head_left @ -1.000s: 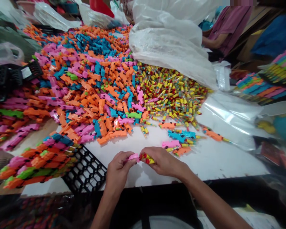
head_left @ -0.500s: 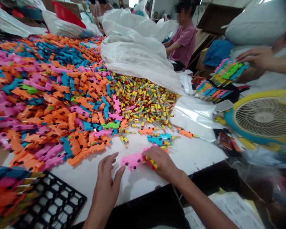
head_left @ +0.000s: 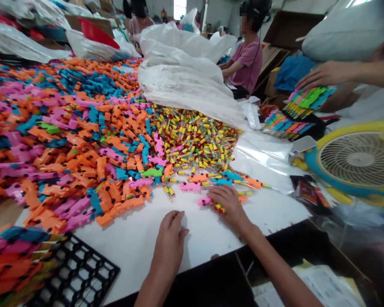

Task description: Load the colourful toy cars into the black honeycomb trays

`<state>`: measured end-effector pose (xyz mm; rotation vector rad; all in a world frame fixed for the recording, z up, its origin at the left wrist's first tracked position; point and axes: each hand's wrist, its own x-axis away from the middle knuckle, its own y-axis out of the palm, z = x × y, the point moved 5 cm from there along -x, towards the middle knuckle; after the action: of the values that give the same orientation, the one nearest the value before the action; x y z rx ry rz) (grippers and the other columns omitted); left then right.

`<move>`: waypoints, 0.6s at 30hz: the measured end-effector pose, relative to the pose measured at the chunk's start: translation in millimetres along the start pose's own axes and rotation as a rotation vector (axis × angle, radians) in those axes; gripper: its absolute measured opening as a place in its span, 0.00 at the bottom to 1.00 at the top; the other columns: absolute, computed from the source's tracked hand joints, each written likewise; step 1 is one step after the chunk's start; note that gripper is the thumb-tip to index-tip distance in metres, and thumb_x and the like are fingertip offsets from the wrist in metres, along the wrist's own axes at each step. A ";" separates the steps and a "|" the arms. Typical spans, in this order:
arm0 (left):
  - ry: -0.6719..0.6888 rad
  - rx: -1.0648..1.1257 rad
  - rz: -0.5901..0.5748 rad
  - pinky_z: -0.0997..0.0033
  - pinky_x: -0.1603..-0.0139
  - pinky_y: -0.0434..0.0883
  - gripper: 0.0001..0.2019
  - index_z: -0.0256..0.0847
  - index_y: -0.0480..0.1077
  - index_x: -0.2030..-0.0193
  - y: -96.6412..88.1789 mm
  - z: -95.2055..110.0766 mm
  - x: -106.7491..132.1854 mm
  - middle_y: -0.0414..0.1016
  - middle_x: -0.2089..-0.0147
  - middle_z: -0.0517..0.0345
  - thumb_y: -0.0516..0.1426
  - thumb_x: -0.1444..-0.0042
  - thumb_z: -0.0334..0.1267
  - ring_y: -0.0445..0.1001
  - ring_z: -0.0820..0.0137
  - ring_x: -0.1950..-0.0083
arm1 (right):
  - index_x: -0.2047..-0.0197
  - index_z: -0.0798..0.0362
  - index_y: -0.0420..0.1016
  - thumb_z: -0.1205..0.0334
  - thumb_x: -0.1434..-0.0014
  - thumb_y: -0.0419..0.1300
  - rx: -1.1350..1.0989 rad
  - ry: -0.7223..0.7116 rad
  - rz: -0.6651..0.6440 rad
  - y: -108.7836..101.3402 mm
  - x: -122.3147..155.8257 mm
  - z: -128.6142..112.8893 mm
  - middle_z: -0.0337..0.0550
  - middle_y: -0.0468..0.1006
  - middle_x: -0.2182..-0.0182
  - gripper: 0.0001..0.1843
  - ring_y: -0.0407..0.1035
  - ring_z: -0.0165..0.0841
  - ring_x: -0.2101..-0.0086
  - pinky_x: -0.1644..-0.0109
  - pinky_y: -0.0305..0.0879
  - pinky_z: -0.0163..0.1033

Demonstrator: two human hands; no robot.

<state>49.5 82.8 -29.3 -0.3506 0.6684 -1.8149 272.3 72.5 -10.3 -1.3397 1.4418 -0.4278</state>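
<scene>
My right hand (head_left: 229,204) lies palm down on the white table (head_left: 205,238), fingers curled over a pink toy car (head_left: 205,200) with small yellow-and-red tubes (head_left: 219,208) at its end. A few finished cars with tubes lie just beyond it: pink (head_left: 190,186), orange (head_left: 199,177), blue (head_left: 225,181). My left hand (head_left: 171,238) rests flat on the table to the left, fingers stretched out, holding nothing. Neither hand touches the other.
A big heap of orange, pink and blue toy cars (head_left: 83,128) covers the left. Yellow tubes (head_left: 195,136) are piled mid-table before a white plastic sack (head_left: 185,81). Black grid tray (head_left: 80,273) at lower left. Yellow-blue fan (head_left: 355,160) right. Another person's hand (head_left: 323,74) on stacked toys.
My right hand has carried the pink car forward and right, down beside the finished ones. My left hand has let go and settled flat on the table. The view has swung right.
</scene>
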 end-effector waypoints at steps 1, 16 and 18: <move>-0.011 0.016 0.005 0.54 0.47 0.74 0.18 0.43 0.71 0.47 -0.1 0.9 -0.2 0.71 0.46 0.47 0.54 0.45 0.33 0.72 0.60 0.46 | 0.45 0.48 0.70 0.66 0.38 0.56 -0.008 0.014 0.026 -5.2 -4.1 4.4 0.49 0.74 0.46 0.18 0.62 0.42 0.44 0.40 0.54 0.57; -0.081 -0.213 0.349 0.53 0.46 0.71 0.13 0.40 0.71 0.51 -68.5 -5.3 -2.9 0.71 0.51 0.47 0.50 0.38 0.38 0.71 0.60 0.50 | 0.50 0.59 0.66 0.64 0.37 0.56 0.167 0.299 -0.464 82.6 -101.4 -91.1 0.55 0.77 0.59 0.13 0.74 0.43 0.61 0.62 0.68 0.42; -0.045 -0.354 0.425 0.49 0.43 0.67 0.13 0.39 0.71 0.50 -81.4 -6.9 -14.0 0.71 0.50 0.44 0.51 0.40 0.35 0.68 0.55 0.46 | 0.51 0.59 0.66 0.72 0.40 0.55 0.195 0.279 -0.512 80.6 -100.0 -91.4 0.56 0.77 0.60 0.14 0.75 0.43 0.62 0.63 0.68 0.42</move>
<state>-12.0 116.1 15.3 -0.4440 0.9569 -1.2822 135.0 149.1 1.6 -1.5245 1.2231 -1.0983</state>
